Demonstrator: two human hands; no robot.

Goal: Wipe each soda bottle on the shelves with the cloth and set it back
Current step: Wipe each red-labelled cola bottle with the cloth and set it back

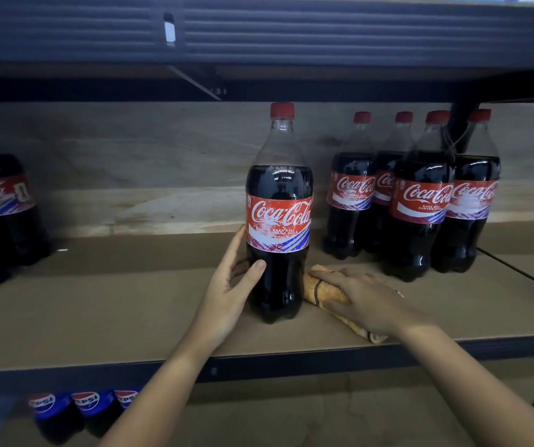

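Standing upright on the brown shelf board (130, 304), the dark red-capped plastic cola bottle (278, 221) is being gripped low on its side by the left hand (231, 291), thumb curled across its front. Just right of that bottle, the rolled orange cloth (322, 290) is being half hidden under the flattened right hand (362, 298). Further right, four matching bottles (417, 195) are being crossed by a dark strap; at the left edge, others (4, 214) are being cut off and blurred.

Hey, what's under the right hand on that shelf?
A rolled tan cloth with dark stripes lies under the right hand, on the brown shelf board beside the held cola bottle. The hand covers the cloth's middle.
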